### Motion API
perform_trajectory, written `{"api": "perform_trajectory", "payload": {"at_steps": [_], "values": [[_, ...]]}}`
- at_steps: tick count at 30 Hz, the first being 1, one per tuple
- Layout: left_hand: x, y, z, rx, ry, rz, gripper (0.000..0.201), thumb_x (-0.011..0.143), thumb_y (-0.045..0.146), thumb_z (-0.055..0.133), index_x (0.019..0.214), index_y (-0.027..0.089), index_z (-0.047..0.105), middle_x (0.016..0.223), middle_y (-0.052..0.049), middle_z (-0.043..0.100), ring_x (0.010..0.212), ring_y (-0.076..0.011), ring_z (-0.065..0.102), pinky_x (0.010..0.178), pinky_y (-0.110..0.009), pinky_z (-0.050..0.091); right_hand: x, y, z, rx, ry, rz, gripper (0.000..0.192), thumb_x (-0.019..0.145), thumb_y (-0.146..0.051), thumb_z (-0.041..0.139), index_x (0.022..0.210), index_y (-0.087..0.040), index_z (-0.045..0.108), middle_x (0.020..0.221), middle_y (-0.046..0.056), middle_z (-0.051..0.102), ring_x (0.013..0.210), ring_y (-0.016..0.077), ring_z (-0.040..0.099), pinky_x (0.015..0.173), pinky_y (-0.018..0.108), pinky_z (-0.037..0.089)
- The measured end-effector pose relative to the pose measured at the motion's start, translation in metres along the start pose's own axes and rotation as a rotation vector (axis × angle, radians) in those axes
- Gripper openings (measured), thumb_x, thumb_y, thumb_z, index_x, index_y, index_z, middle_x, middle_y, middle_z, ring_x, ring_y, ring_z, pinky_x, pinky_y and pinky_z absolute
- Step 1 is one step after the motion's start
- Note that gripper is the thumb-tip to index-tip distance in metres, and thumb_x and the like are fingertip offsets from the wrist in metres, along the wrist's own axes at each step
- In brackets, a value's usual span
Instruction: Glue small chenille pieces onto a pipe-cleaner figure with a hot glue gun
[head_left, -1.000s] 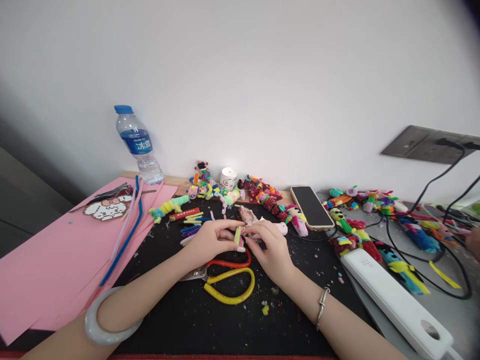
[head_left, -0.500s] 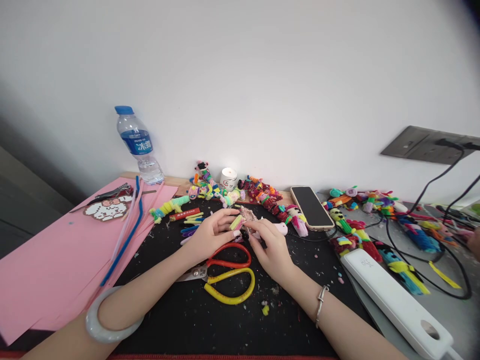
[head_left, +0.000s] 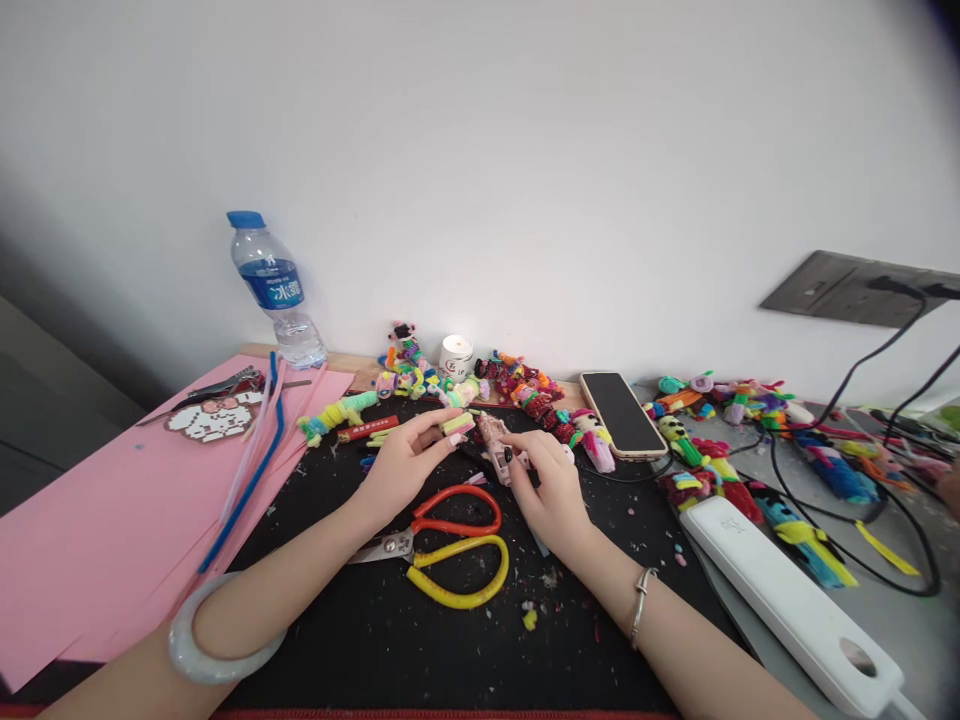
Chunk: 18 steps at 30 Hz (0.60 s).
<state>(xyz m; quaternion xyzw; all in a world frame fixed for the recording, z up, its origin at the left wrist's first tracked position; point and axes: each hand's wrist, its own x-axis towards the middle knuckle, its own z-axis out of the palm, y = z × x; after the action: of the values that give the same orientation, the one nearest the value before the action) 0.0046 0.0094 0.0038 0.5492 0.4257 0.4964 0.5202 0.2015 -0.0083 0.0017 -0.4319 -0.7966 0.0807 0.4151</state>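
You are pinching a small yellow-and-pink fuzzy piece [head_left: 457, 424] between the thumb and fingertips of your left hand [head_left: 405, 462], lifted just off the surface [head_left: 450, 640]. A second ago both hands were meeting on it; now they are drawing apart, and your right hand [head_left: 551, 490] is closing on a pink glittery tool [head_left: 501, 452] lying just right of the piece. So the work on the piece seems to be pausing while you are taking up the tool.

The red-and-yellow scissors [head_left: 450, 545] are lying just below both hands, untouched. Behind them, a row of fuzzy figures [head_left: 525, 390] and a phone [head_left: 622, 412] are sitting by the wall.

Your right fingers are covering much of the tool, so I cannot tell what kind it is, nor how firmly you are gripping it.
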Motion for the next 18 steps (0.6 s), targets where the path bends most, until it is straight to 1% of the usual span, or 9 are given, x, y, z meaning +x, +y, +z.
{"api": "perform_trajectory", "payload": {"at_steps": [4, 6, 9, 11, 14, 18], "values": [[0.001, -0.002, -0.003, 0.042, 0.022, 0.032, 0.041, 0.079, 0.033, 0.062, 0.115, 0.016, 0.057, 0.123, -0.011, 0.063, 0.113, -0.025, 0.059, 0.095, -0.039, 0.048, 0.002, 0.005, 0.0, -0.151, 0.001, 0.072, 0.029, 0.082, -0.009, 0.045, 0.104, -0.02, 0.059, 0.098, 0.008, 0.062, 0.09, 0.0238, 0.053, 0.079, 0.039, 0.041], [0.002, -0.002, -0.004, 0.081, 0.033, 0.052, 0.038, 0.08, 0.033, 0.061, 0.113, 0.016, 0.059, 0.121, -0.011, 0.064, 0.113, -0.0243, 0.059, 0.097, -0.039, 0.046, 0.003, 0.008, 0.0, -0.267, -0.009, 0.117, 0.034, 0.078, -0.007, 0.046, 0.105, -0.02, 0.059, 0.103, 0.009, 0.061, 0.094, 0.0258, 0.051, 0.08, 0.04, 0.039], [0.002, -0.002, -0.006, 0.137, 0.085, 0.076, 0.035, 0.079, 0.033, 0.061, 0.11, 0.017, 0.061, 0.12, -0.01, 0.065, 0.112, -0.0232, 0.059, 0.1, -0.04, 0.042, 0.005, 0.013, -0.003, -0.393, -0.035, 0.18, 0.037, 0.072, -0.009, 0.049, 0.106, -0.02, 0.06, 0.107, 0.01, 0.06, 0.099, 0.029, 0.05, 0.078, 0.041, 0.037], [0.003, -0.003, -0.007, 0.16, 0.116, 0.086, 0.035, 0.078, 0.034, 0.062, 0.109, 0.018, 0.062, 0.119, -0.009, 0.065, 0.11, -0.0228, 0.059, 0.1, -0.039, 0.042, 0.007, 0.015, -0.007, -0.404, -0.082, 0.206, 0.037, 0.071, -0.011, 0.05, 0.105, -0.02, 0.06, 0.107, 0.01, 0.06, 0.098, 0.0293, 0.05, 0.078, 0.041, 0.036], [0.004, -0.004, -0.009, 0.18, 0.144, 0.094, 0.036, 0.077, 0.035, 0.063, 0.109, 0.018, 0.063, 0.115, -0.008, 0.067, 0.105, -0.0223, 0.061, 0.097, -0.038, 0.044, 0.01, 0.018, -0.014, -0.384, -0.191, 0.216, 0.034, 0.071, -0.013, 0.05, 0.103, -0.02, 0.06, 0.103, 0.008, 0.062, 0.096, 0.0274, 0.053, 0.079, 0.039, 0.035], [0.007, -0.006, -0.01, 0.161, 0.16, 0.112, 0.035, 0.077, 0.034, 0.064, 0.107, 0.017, 0.064, 0.114, -0.008, 0.067, 0.102, -0.022, 0.062, 0.094, -0.037, 0.045, 0.013, 0.019, -0.023, -0.412, -0.339, 0.163, 0.04, 0.069, -0.013, 0.051, 0.108, -0.018, 0.058, 0.101, 0.009, 0.063, 0.096, 0.0268, 0.054, 0.08, 0.038, 0.033]]}}
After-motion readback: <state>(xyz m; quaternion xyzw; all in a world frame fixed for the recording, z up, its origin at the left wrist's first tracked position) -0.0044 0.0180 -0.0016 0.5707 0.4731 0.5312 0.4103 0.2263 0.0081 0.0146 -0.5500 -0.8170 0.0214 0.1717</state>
